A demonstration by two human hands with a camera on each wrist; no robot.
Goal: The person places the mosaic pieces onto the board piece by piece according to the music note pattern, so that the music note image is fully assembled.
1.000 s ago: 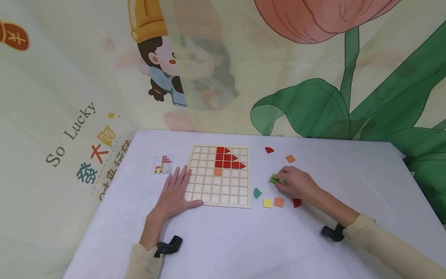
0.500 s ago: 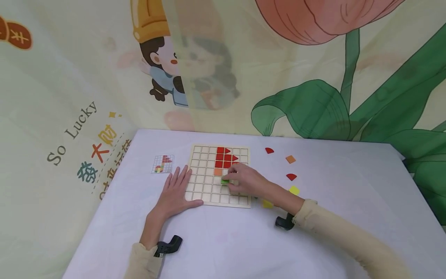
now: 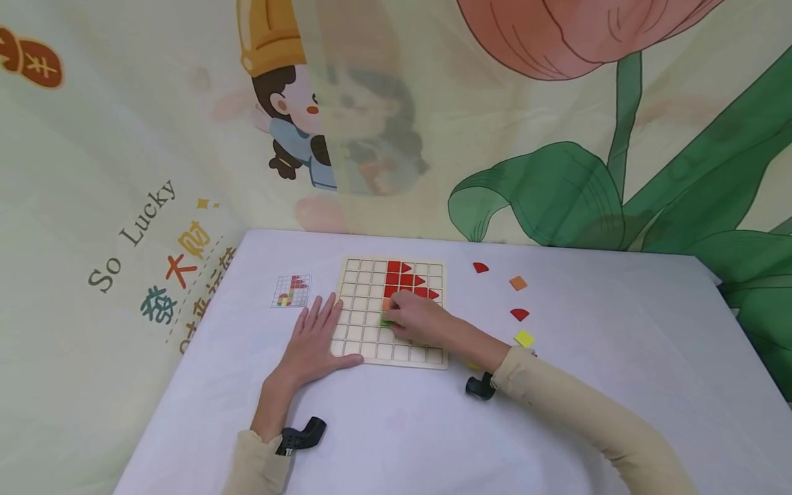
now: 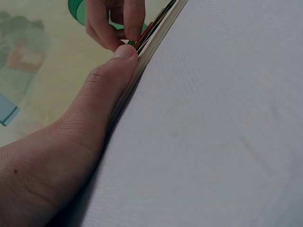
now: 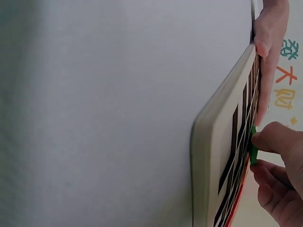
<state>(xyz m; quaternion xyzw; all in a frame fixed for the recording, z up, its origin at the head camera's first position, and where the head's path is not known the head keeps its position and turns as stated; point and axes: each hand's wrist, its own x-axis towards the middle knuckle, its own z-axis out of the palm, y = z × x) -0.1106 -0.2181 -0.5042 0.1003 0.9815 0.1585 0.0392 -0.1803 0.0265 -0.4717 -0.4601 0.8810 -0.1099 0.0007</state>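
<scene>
A pale wooden grid board (image 3: pixel 365 351) lies on the white table. Several red square and triangular tiles (image 3: pixel 392 280) fill cells in its upper part, with an orange tile (image 3: pixel 386 303) just below, partly covered by fingers. My right hand (image 3: pixel 423 320) pinches a green tile (image 5: pixel 253 146) between thumb and fingers, close over the board's grid beneath the orange one. My left hand (image 3: pixel 307 345) rests with straight fingers at the board's left side, its thumb along the near edge; in the left wrist view that thumb (image 4: pixel 102 87) touches the rim.
Left of the board lies a small printed pattern card (image 3: pixel 291 291). To the right are loose tiles: a red quarter-round (image 3: pixel 480 267), an orange square (image 3: pixel 518 282), another red quarter-round (image 3: pixel 520 314) and a yellow square (image 3: pixel 524 338). The right forearm hides other pieces. A patterned cloth hangs behind.
My right hand has carried the green tile leftward from the loose pieces onto the board, to below the orange tile. The left hand has stayed at the board's edge.
</scene>
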